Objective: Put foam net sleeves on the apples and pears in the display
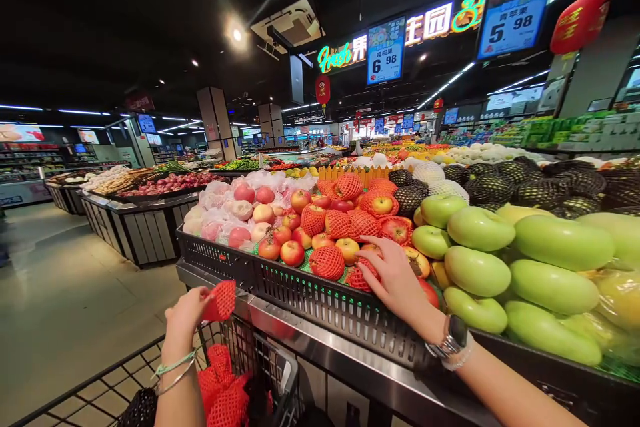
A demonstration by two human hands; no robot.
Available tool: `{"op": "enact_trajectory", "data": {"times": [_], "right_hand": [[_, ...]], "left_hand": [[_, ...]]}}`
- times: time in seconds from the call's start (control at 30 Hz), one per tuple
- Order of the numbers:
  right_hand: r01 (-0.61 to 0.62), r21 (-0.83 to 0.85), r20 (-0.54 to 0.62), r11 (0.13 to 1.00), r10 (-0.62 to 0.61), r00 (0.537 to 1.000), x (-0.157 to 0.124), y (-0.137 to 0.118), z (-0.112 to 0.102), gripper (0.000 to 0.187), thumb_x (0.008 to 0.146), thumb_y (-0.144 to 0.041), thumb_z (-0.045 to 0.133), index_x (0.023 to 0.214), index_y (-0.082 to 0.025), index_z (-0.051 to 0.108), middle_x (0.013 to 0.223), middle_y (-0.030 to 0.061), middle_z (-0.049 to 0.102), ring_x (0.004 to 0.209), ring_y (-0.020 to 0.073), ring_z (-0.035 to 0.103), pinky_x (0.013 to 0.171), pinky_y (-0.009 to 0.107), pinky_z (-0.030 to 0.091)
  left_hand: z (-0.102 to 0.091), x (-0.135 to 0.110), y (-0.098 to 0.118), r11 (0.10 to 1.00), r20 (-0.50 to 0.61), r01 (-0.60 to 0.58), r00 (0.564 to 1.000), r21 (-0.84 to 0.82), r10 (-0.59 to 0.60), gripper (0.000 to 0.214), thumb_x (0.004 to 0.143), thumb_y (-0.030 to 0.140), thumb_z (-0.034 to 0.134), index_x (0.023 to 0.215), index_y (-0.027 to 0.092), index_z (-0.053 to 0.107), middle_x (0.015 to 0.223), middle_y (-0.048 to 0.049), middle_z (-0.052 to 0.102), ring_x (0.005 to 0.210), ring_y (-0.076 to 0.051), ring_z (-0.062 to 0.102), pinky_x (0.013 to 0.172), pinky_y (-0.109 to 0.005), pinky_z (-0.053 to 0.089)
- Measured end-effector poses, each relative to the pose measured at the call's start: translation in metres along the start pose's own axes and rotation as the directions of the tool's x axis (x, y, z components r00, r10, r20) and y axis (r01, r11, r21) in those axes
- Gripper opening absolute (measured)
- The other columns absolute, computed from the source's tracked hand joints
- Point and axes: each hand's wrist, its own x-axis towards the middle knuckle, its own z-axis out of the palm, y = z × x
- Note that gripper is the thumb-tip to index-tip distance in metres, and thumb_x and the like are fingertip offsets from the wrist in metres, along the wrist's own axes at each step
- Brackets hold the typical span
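Observation:
In the head view, my left hand (pixel 187 313) pinches a red foam net sleeve (pixel 225 300) above a shopping cart (pixel 85 390). More red foam netting (pixel 223 380) lies in the cart below it. My right hand (pixel 395 273) reaches over the apples with its fingers apart. Under its fingertips is an apple in red netting (pixel 359 278); whether they touch it I cannot tell. Bare red-yellow apples (pixel 293 253) and other netted apples (pixel 327 262) lie beside it in a black slotted crate (pixel 310 300).
Large green apples (pixel 479 271) are piled at the right, with black-netted fruit (pixel 545 180) behind. Pale-wrapped fruit (pixel 243 203) fills the crate's left end. A metal ledge (pixel 295 327) runs along the stand's front. Another produce stand (pixel 135 220) stands across the aisle.

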Motion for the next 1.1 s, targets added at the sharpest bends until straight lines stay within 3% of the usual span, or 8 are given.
{"op": "enact_trajectory", "data": {"times": [0.1,0.17,0.27,0.47,0.73,0.9,0.97,1.1], "right_hand": [[-0.087,0.305,0.102,0.948,0.059,0.993,-0.006,-0.027,0.0,0.021,0.092,-0.021,0.047,0.101,-0.021,0.066,0.105,0.01,0.068,0.098,0.0244,0.063,0.089,0.045,0.052],[-0.201,0.483,0.251,0.852,0.085,0.964,-0.012,-0.048,0.005,0.019,0.091,-0.022,0.049,0.101,-0.021,0.065,0.096,0.0063,0.071,0.087,0.021,0.067,0.081,0.038,0.055],[-0.321,0.658,0.344,0.681,0.107,0.933,-0.02,-0.074,0.016,0.016,0.091,-0.023,0.052,0.099,-0.02,0.066,0.093,0.0042,0.071,0.084,0.0184,0.067,0.078,0.032,0.056],[-0.213,0.764,-0.038,0.609,0.372,0.927,-0.027,-0.082,0.027,0.013,0.091,-0.024,0.053,0.096,-0.023,0.064,0.1,0.0052,0.067,0.098,0.0186,0.063,0.089,0.033,0.053],[-0.007,0.606,-0.22,0.795,0.176,0.96,-0.029,-0.072,0.014,0.021,0.085,-0.007,0.054,0.085,-0.024,0.066,0.087,0.0029,0.071,0.082,0.0165,0.068,0.074,0.028,0.057],[0.289,0.396,-0.358,0.872,-0.143,0.923,-0.031,-0.062,0.005,0.03,0.082,0.0,0.053,0.093,-0.022,0.069,0.089,0.0054,0.07,0.084,0.0163,0.068,0.075,0.026,0.058],[0.242,0.425,-0.282,0.872,-0.127,0.951,-0.034,-0.059,0.008,0.027,0.082,-0.001,0.053,0.094,-0.021,0.067,0.088,0.0052,0.071,0.081,0.0155,0.069,0.073,0.024,0.057],[-0.109,0.591,-0.013,0.799,0.145,0.989,-0.041,-0.053,0.023,0.018,0.079,-0.009,0.052,0.089,-0.02,0.063,0.08,0.0029,0.072,0.071,0.0157,0.069,0.065,0.023,0.057]], "left_hand": [[-0.019,-0.023,0.029,0.932,-0.105,-0.199,0.979,-0.302,0.175,0.027,0.089,0.046,0.047,0.095,0.023,0.061,0.094,-0.0044,0.07,0.087,-0.024,0.064,0.077,-0.033,0.048],[-0.017,-0.048,0.06,0.718,-0.257,-0.374,0.927,-0.587,0.273,0.027,0.082,0.047,0.058,0.091,0.022,0.059,0.091,-0.0032,0.067,0.087,-0.023,0.063,0.075,-0.03,0.048],[0.003,-0.079,0.106,0.429,-0.318,-0.419,0.903,-0.8,0.289,0.021,0.077,0.039,0.067,0.082,0.021,0.057,0.077,0.0004,0.063,0.074,-0.017,0.061,0.067,-0.025,0.048],[0.037,-0.095,0.139,0.182,-0.252,-0.347,0.88,-0.92,0.403,0.015,0.077,0.028,0.07,0.081,0.022,0.056,0.076,0.0009,0.067,0.069,-0.013,0.063,0.064,-0.021,0.05],[0.042,-0.102,0.139,0.325,-0.223,-0.446,0.811,-0.834,0.54,0.018,0.077,0.018,0.062,0.095,0.022,0.062,0.085,-0.0022,0.071,0.079,-0.019,0.068,0.074,-0.027,0.053],[0.042,-0.102,0.141,0.412,-0.186,-0.534,0.748,-0.738,0.637,0.026,0.077,0.008,0.053,0.099,0.021,0.061,0.094,-0.0022,0.07,0.084,-0.017,0.066,0.08,-0.027,0.05],[0.043,-0.103,0.142,0.397,-0.173,-0.502,0.759,-0.768,0.627,0.027,0.079,0.008,0.052,0.102,0.021,0.058,0.097,-0.0024,0.069,0.089,-0.017,0.066,0.083,-0.026,0.049],[0.049,-0.107,0.141,0.294,-0.118,-0.37,0.775,-0.881,0.621,0.03,0.083,0.014,0.058,0.112,0.024,0.052,0.1,-0.0021,0.068,0.095,-0.016,0.065,0.087,-0.027,0.047]]}}
